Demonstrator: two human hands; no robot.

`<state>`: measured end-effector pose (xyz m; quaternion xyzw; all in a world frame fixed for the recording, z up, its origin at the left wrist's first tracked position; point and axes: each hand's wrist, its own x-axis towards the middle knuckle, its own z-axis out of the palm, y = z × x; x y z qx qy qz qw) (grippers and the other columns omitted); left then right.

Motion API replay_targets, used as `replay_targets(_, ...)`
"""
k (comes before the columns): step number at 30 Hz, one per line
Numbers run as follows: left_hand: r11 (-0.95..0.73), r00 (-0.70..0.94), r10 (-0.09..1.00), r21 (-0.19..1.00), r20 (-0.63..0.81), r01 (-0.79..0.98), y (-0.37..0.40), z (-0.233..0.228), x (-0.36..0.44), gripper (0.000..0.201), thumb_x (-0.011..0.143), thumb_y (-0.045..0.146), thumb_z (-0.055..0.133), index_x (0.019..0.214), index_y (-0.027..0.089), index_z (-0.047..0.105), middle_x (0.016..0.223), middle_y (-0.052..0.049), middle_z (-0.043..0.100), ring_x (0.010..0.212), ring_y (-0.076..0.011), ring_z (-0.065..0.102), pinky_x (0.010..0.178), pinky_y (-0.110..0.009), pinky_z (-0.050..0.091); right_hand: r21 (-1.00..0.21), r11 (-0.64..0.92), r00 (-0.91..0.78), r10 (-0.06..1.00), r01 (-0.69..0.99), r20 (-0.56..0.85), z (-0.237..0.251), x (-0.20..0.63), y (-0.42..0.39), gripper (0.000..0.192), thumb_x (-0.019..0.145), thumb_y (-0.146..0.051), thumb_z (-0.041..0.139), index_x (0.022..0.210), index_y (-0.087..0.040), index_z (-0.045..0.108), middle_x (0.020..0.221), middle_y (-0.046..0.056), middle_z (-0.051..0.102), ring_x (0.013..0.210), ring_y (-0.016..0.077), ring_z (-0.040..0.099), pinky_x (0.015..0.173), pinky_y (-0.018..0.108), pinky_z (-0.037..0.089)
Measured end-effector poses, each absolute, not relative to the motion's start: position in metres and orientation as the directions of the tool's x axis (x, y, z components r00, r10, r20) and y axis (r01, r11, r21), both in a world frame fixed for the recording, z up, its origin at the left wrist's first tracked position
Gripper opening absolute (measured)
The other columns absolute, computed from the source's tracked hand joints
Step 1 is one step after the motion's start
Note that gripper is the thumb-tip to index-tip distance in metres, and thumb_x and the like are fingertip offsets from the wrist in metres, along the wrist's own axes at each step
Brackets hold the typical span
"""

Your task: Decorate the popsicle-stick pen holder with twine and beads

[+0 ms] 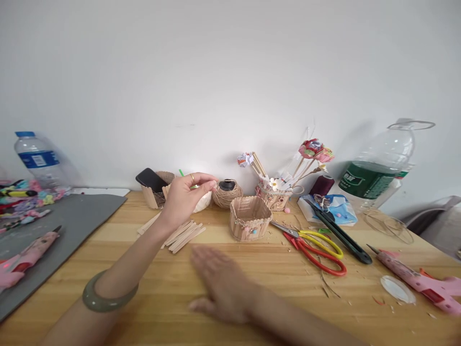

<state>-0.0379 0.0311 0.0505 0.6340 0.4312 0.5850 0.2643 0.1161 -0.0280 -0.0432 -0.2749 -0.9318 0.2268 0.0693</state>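
Observation:
My left hand (187, 198) is raised over the table, its thumb and fingertips pressed together in a pinch. Whatever may sit between those fingertips is too small to make out. Below it lies a loose pile of wooden craft sticks (185, 236). My right hand (225, 286) is spread palm down at the tabletop, slightly blurred, with its fingers stretched toward the sticks. Just beyond it stands a small craft-stick basket (251, 226) with a braided rim and tiny coloured beads. A ball of twine (227, 196) rests behind my left fingertips.
Scissors (317, 245), a dark green utility knife (340, 233) and a pink glue gun (414, 278) lie to the right. A decorated holder (275, 197) with paper flowers stands by the wall. A second glue gun (30, 254) lies on a grey mat (82, 226) at left.

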Motion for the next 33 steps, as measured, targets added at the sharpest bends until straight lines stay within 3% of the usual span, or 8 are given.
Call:
replay_targets(2, -0.490, -0.071, 0.855, 0.844, 0.515, 0.217, 0.031, 0.054, -0.041, 0.017, 0.073, 0.029, 0.067, 0.080, 0.014, 0.071, 0.079, -0.004, 0.073, 0.077, -0.0186, 0.065, 0.076, -0.029, 0.050, -0.354, 0.672, -0.733, 0.678, 0.650, -0.060, -0.049, 0.152, -0.027, 0.079, 0.087, -0.058, 0.037, 0.142, -0.003, 0.021, 0.148, 0.019, 0.017, 0.138, 0.0277, 0.016, 0.112, 0.044, 0.019)
replay_targets(4, -0.491, -0.080, 0.855, 0.849, 0.512, 0.195, 0.032, 0.057, -0.044, 0.018, 0.073, 0.030, 0.067, 0.080, 0.014, 0.071, 0.076, -0.004, 0.072, 0.076, -0.0182, 0.065, 0.074, -0.029, 0.050, -0.253, 0.616, -0.648, 0.759, 0.746, -0.060, -0.053, 0.188, -0.033, 0.066, 0.092, -0.048, 0.033, 0.143, -0.008, 0.023, 0.149, 0.015, 0.017, 0.137, 0.0265, 0.019, 0.111, 0.046, 0.022)
replay_targets(7, -0.493, -0.076, 0.856, 0.852, 0.511, 0.173, 0.036, 0.059, -0.046, 0.017, 0.073, 0.028, 0.067, 0.081, 0.014, 0.072, 0.074, -0.004, 0.072, 0.074, -0.0175, 0.066, 0.070, -0.027, 0.050, -0.191, 0.546, -0.566, 0.821, 0.816, -0.072, -0.052, 0.216, -0.050, 0.065, 0.090, -0.046, 0.039, 0.139, -0.003, 0.033, 0.145, 0.018, 0.025, 0.133, 0.0312, 0.030, 0.106, 0.047, 0.032)
replay_targets(13, -0.511, -0.068, 0.848, 0.844, 0.526, 0.164, 0.039, 0.058, -0.048, 0.014, 0.074, 0.026, 0.067, 0.080, 0.015, 0.072, 0.073, -0.003, 0.072, 0.073, -0.0168, 0.065, 0.071, -0.027, 0.049, -0.299, 0.685, -0.706, 0.707, 0.664, 0.050, -0.043, 0.157, -0.034, 0.049, 0.092, -0.022, 0.035, 0.138, -0.005, 0.036, 0.144, 0.015, 0.032, 0.132, 0.0242, 0.035, 0.107, 0.039, 0.034)
replay_targets(19, -0.515, -0.095, 0.843, 0.846, 0.529, 0.140, 0.036, 0.063, -0.054, 0.015, 0.073, 0.027, 0.066, 0.081, 0.014, 0.071, 0.075, -0.004, 0.071, 0.073, -0.0168, 0.066, 0.067, -0.025, 0.050, -0.281, 0.682, -0.676, 0.725, 0.676, 0.134, -0.057, 0.081, 0.052, 0.056, 0.081, 0.000, 0.041, 0.137, -0.004, 0.037, 0.143, 0.021, 0.036, 0.133, 0.0257, 0.033, 0.109, 0.042, 0.031)
replay_targets(26, -0.512, -0.107, 0.844, 0.849, 0.525, 0.129, 0.038, 0.067, -0.058, 0.015, 0.074, 0.026, 0.065, 0.081, 0.014, 0.071, 0.074, -0.003, 0.071, 0.073, -0.0161, 0.066, 0.066, -0.024, 0.051, -0.185, 0.708, -0.679, 0.706, 0.682, 0.200, -0.062, 0.062, 0.077, 0.041, 0.090, -0.020, 0.052, 0.130, -0.020, 0.043, 0.138, 0.011, 0.042, 0.122, 0.0273, 0.045, 0.096, 0.050, 0.042)
replay_targets(33, -0.513, -0.090, 0.844, 0.846, 0.528, 0.146, 0.038, 0.063, -0.054, 0.013, 0.074, 0.024, 0.065, 0.080, 0.014, 0.071, 0.073, -0.002, 0.071, 0.072, -0.0153, 0.065, 0.066, -0.023, 0.050, -0.026, 0.682, -0.667, 0.722, 0.731, 0.183, -0.057, 0.067, 0.078, 0.030, 0.090, -0.026, 0.053, 0.119, -0.018, 0.052, 0.124, 0.009, 0.053, 0.106, 0.0229, 0.056, 0.087, 0.045, 0.048)
